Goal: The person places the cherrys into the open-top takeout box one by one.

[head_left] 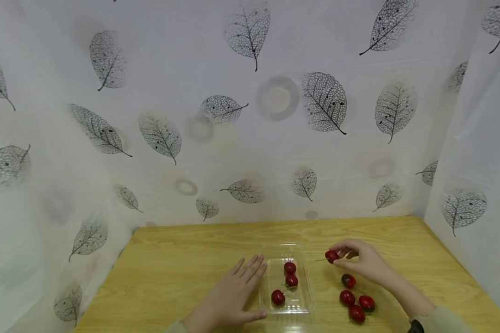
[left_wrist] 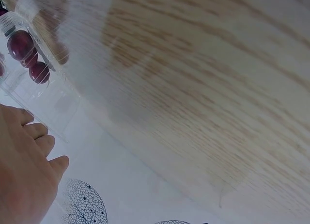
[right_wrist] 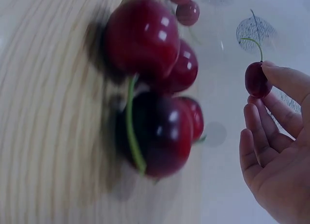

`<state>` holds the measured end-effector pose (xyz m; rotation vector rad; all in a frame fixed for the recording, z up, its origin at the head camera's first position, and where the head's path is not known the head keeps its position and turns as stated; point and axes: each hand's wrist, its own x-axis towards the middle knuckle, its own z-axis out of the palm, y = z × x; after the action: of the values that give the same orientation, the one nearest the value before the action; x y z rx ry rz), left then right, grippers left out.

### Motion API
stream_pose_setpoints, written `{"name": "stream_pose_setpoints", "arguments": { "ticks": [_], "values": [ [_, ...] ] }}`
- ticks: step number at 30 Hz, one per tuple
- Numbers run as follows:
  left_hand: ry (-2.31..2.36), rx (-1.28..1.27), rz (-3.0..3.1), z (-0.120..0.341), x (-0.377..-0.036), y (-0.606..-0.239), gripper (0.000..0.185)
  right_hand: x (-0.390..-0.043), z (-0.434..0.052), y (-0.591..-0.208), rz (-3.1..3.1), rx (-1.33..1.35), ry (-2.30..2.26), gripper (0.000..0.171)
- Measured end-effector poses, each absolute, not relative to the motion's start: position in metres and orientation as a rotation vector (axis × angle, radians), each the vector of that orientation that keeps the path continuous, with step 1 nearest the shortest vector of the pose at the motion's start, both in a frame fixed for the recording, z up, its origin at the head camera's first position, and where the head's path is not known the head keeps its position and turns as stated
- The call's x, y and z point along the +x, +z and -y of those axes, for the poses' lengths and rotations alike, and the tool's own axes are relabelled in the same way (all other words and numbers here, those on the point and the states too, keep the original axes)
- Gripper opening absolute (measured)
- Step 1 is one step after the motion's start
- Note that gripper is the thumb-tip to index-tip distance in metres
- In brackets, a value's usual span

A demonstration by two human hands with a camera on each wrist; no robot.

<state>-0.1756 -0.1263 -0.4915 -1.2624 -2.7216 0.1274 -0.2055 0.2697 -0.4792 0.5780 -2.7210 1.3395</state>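
Cherry (head_left: 331, 255): head view, pinched at your right hand's (head_left: 364, 266) fingertips, lifted off the bench (head_left: 171, 273), just right of the clear tray (head_left: 306, 303).
Right grip, head view: thumb and forefinger closed on the fruit; other fingers loosely bent.
Left hand (head_left: 233, 293), head view: flat on the bench, fingers straight, holding nothing, touching the tray's left edge.
Tray contents, head view: three cherries (head_left: 290, 280) inside; four loose cherries (head_left: 354, 298) near your right wrist.
Left wrist view: left hand (left_wrist: 24, 171) with fingers extended beside the tray (left_wrist: 38, 93); cherries (left_wrist: 29, 57) visible through its wall.
Right wrist view: cherry (right_wrist: 257, 80) held only at the fingertips (right_wrist: 286, 79), stem up; loose pile (right_wrist: 155, 88) close and blurred.
Risk 1: that glossy skin under a shallow pinch may slip, and the fruit would roll across the bench.
Risk 2: your right forearm passes over the loose pile; a low sweep could scatter it.
Risk 3: the tray looks light; nudge it and it may slide, spilling its three.
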Motion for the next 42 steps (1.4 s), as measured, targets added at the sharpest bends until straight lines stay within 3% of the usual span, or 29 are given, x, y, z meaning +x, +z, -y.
{"name": "stream_pose_setpoints", "arguments": {
  "ticks": [22, 42],
  "values": [
    [0.129, -1.267, 2.705, 0.126, -0.178, -0.489, 0.099, -0.203, -0.189, -0.474, 2.624, 0.897, 1.423, 0.035],
    [0.105, -1.272, 2.687, 0.128, -0.178, -0.494, 0.1, -0.198, -0.162, -0.494, 2.558, 1.015, 1.342, 0.033]
  ]
}}
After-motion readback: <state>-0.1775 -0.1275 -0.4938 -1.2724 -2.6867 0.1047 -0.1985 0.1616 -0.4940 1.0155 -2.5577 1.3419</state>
